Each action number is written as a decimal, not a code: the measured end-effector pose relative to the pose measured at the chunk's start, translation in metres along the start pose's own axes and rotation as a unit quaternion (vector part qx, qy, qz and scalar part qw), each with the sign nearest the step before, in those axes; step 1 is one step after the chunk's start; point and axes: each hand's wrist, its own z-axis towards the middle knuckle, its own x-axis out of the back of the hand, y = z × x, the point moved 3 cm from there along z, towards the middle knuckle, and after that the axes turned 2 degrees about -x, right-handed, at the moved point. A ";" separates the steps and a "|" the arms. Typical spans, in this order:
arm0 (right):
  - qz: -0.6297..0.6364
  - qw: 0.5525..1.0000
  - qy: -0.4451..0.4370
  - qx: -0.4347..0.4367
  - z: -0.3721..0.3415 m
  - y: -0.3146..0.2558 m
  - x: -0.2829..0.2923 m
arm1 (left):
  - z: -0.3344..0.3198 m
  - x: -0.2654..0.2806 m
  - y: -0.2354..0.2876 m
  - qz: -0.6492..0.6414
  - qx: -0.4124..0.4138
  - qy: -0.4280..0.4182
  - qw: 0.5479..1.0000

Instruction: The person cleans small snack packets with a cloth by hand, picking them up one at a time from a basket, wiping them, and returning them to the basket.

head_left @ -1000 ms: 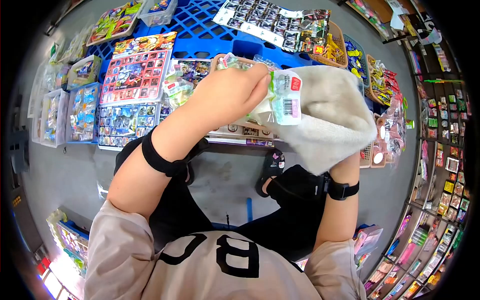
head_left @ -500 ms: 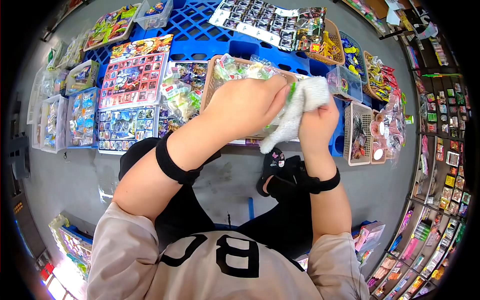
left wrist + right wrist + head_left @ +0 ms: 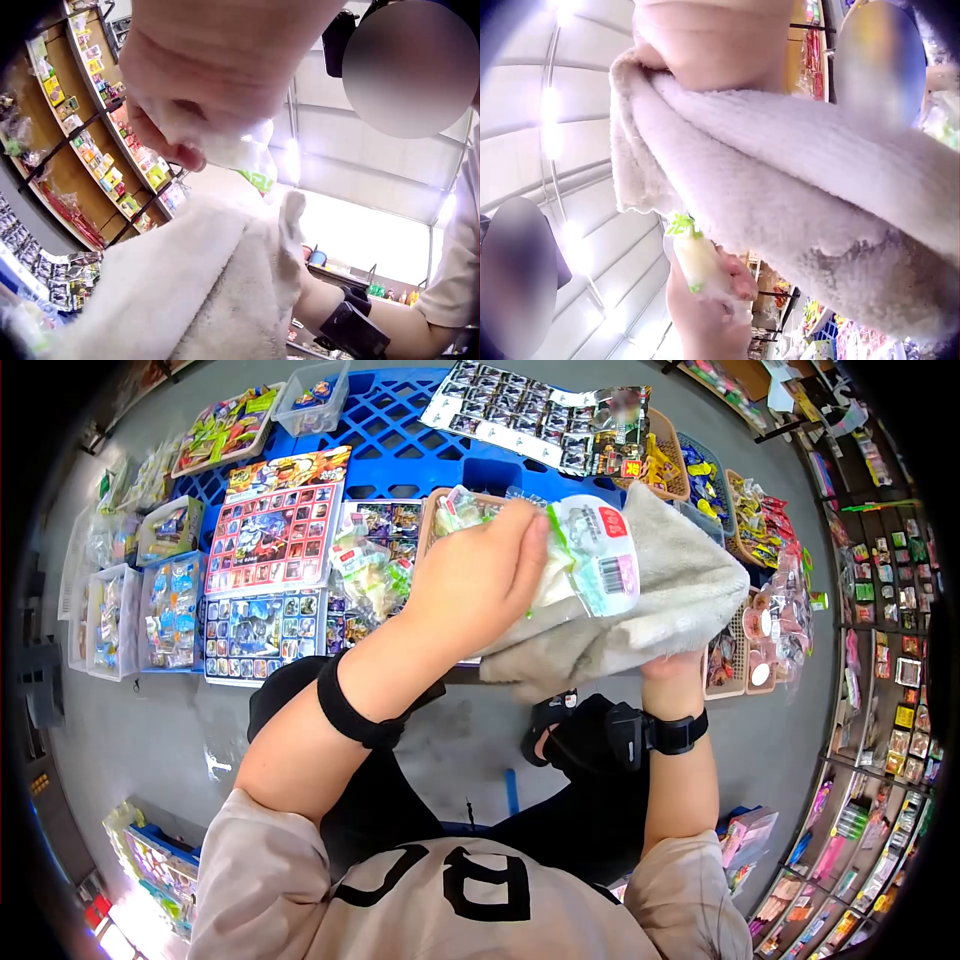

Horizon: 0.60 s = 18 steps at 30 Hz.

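Note:
My left hand (image 3: 480, 565) pinches a clear plastic snack packet (image 3: 597, 555) with green trim, a red label and a barcode. In the right wrist view the packet (image 3: 697, 259) shows pale contents inside, with the left hand's (image 3: 705, 319) fingers curled at its side. A greyish-white cloth (image 3: 665, 575) spreads behind and below the packet. My right hand (image 3: 672, 665) holds this cloth from beneath, its fingers mostly hidden by the folds. In the right wrist view the cloth (image 3: 780, 165) hangs in long folds from the right hand (image 3: 712, 41).
Similar packets (image 3: 370, 575) lie left of a tan basket (image 3: 428, 525). Picture sheets (image 3: 275, 525) and clear bins (image 3: 110, 615) are farther left on a blue plastic pallet (image 3: 385, 430). Baskets of snacks (image 3: 660, 465) line the right side, and stocked shelves (image 3: 890, 700) stand beyond.
The cloth went from spread out, to bunched beside the packet in the right hand, to spread out behind it again. The left hand keeps its hold on the packet.

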 end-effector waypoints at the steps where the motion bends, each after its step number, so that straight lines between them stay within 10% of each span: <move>1: -0.035 0.999 -0.034 -0.010 -0.001 0.000 -0.001 | 0.000 0.002 0.000 -0.001 -0.010 0.028 1.000; 10: 0.000 0.967 -0.019 -0.256 0.009 0.047 0.006 | -0.004 -0.008 0.008 0.100 -0.048 0.049 0.993; 12: -0.147 0.987 0.026 -0.052 -0.015 0.043 0.010 | -0.004 -0.012 0.013 0.088 -0.124 0.067 0.986; 18: -0.416 0.901 0.042 0.115 -0.024 0.027 0.006 | 0.006 -0.017 0.001 0.055 0.009 0.006 0.998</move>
